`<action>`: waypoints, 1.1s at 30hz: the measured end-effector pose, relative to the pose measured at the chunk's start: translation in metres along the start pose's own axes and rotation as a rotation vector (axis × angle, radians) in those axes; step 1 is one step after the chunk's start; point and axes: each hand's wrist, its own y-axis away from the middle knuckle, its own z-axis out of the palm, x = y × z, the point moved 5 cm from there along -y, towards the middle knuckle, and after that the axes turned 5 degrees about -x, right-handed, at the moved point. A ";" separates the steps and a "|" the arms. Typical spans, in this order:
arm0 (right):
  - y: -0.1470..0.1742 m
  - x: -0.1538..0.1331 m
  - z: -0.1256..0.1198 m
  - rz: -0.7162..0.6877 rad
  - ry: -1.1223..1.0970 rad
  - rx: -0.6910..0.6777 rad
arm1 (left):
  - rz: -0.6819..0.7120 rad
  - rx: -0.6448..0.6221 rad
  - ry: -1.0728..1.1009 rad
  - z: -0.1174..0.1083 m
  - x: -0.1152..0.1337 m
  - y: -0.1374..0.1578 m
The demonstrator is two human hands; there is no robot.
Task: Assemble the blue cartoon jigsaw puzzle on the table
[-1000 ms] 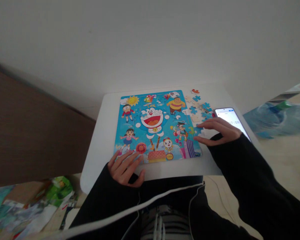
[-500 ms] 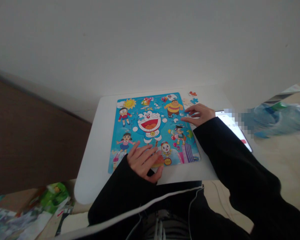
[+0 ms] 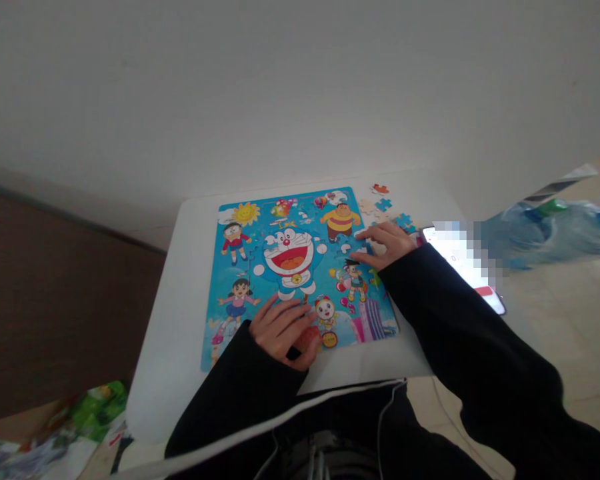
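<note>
A blue jigsaw puzzle with cartoon figures, a round white-faced blue one in its middle, lies on a small white table. My left hand rests over its lower edge, fingers spread and palm down, covering part of the picture. At the puzzle's right edge is my right hand, its thumb and index finger apart and their tips on the board below the yellow-shirted figure. Nothing is clearly visible between those tips. Loose puzzle pieces lie just beyond this hand, among them a blue piece and an orange-red piece.
A phone with a lit screen lies right of my right sleeve. The white table stands against a pale wall. Plastic bottles are at the right, and green packaging is low on the left.
The view has shifted, so the puzzle and table sit lower and further left. My right fingertips are slightly lower along the puzzle's right side. More loose pieces show beside that hand.
</note>
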 end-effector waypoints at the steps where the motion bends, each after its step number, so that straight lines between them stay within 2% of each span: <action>1: 0.001 -0.001 0.002 -0.012 0.006 0.003 | -0.001 0.000 0.004 0.001 0.000 0.000; 5: 0.004 -0.004 0.004 -0.015 0.035 0.022 | -0.039 0.046 0.038 0.003 0.000 0.002; 11: 0.009 0.007 0.000 0.088 0.105 0.053 | -0.087 0.105 0.077 0.005 0.000 0.003; 17: 0.009 -0.007 0.003 -0.001 0.049 0.064 | -0.075 0.100 0.075 0.005 0.000 0.003; 25: 0.001 -0.012 0.026 -0.064 0.163 -0.146 | -0.061 0.064 0.072 0.004 0.001 0.002; 29: -0.001 -0.012 0.031 -0.051 0.236 -0.200 | 0.003 -0.025 0.036 0.004 0.001 0.001; 33: 0.001 -0.015 0.029 -0.018 0.317 -0.233 | 0.009 -0.034 0.024 0.004 0.001 0.001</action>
